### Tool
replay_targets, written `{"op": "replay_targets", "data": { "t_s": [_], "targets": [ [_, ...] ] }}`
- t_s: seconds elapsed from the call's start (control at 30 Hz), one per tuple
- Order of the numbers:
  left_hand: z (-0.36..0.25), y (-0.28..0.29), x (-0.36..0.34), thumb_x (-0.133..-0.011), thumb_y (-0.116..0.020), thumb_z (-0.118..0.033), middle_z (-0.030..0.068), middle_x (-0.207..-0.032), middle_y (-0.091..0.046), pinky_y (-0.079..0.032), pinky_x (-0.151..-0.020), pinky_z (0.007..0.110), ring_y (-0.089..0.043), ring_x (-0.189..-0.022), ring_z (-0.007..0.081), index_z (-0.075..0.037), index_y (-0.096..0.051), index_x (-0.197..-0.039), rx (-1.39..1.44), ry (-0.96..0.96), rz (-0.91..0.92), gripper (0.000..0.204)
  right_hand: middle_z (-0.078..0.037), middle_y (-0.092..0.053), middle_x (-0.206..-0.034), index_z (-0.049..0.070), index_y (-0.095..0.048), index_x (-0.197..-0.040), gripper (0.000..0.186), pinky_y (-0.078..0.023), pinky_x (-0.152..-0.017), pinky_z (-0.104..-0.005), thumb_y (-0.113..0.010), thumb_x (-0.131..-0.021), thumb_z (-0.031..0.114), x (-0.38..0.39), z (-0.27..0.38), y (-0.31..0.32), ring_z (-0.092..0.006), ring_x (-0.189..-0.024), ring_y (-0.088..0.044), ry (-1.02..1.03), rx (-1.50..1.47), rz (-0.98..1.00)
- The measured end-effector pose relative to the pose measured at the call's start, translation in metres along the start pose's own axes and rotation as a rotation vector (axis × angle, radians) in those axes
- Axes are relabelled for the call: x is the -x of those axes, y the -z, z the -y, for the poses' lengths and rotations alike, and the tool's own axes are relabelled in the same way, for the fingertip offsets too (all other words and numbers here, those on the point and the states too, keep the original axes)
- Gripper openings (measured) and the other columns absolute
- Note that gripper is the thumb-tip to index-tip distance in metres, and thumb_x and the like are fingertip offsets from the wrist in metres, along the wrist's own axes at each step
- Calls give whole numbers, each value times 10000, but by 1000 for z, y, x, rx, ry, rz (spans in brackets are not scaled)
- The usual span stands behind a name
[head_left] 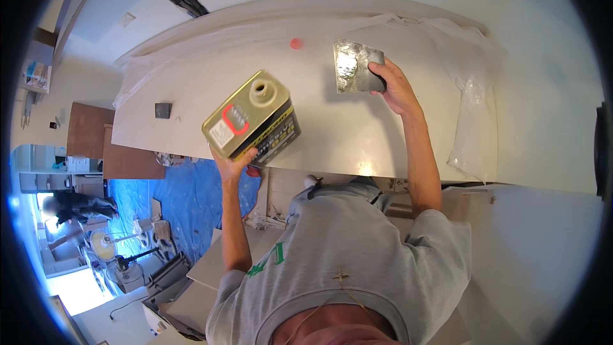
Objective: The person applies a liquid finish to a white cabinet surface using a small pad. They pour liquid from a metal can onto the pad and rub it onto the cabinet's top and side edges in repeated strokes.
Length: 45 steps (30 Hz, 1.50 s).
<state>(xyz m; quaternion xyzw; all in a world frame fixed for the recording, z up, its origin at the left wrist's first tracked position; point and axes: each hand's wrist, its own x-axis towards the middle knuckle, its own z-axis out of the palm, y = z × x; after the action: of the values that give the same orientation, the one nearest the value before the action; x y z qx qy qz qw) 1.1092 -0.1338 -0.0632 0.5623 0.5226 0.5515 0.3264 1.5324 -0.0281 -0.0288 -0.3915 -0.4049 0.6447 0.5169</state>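
My left hand grips a rectangular metal can by its lower left end, tilted over the white worktop; the can has a gold top, an open spout, a red handle and a dark printed side. My right hand holds a squarish flat plate, glossy and mottled on the face, dark at its right side, above the worktop. A small red cap lies toward the back between them. A small dark squarish piece lies at the left of the worktop.
Translucent plastic sheeting covers the worktop's back and right edges. Brown boards stand at the left end. A blue tarp covers the floor at lower left, near a standing fan and cardboard. Another person in dark clothing is further left.
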Motion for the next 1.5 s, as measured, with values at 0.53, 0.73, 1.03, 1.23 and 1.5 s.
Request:
{"op": "replay_targets", "data": {
  "t_s": [0.53,0.73,1.03,1.23,1.5],
  "targets": [
    [-100,-104,-97,-602,-964,-224,177,-1186,-656,-512,-997,363,-649,-1097,244,24,-435,-1353,-312,-48,472,952,43,-665,-947,101,-660,-1209,324,-424,-567,-233,-642,-973,322,-4,2,70,-41,-761,-565,-111,84,123],
    [-108,-131,-106,-581,-960,-234,194,-1197,-658,-508,-1008,365,-650,-1114,264,34,-440,-1365,-462,-40,550,978,66,-668,-996,139,-663,-1260,372,-419,-588,-231,-660,-953,349,-11,-14,92,-35,-799,-572,-159,78,132],
    [-110,-168,-117,-549,-953,-255,228,-1195,-667,-505,-1017,402,-664,-1117,334,31,-455,-1385,-634,-42,628,1014,27,-679,-1091,122,-647,-1283,420,-440,-666,-279,-649,-928,346,1,-28,108,-78,-928,-575,-278,-4,48],
    [-112,-187,-123,-536,-938,-256,225,-1204,-665,-485,-1040,393,-654,-1131,326,39,-462,-1389,-758,-26,670,1020,16,-679,-1080,123,-652,-1276,400,-442,-658,-279,-612,-943,339,2,-49,113,-94,-926,-579,-268,-47,25],
    [-114,-206,-134,-529,-939,-234,179,-1206,-665,-500,-1014,395,-654,-1112,320,-24,-491,-1403,-878,26,695,1005,0,-668,-1106,122,-640,-1305,415,-459,-656,-293,-592,-958,345,-2,-77,117,-107,-945,-571,-278,-52,7]
  ]
}}
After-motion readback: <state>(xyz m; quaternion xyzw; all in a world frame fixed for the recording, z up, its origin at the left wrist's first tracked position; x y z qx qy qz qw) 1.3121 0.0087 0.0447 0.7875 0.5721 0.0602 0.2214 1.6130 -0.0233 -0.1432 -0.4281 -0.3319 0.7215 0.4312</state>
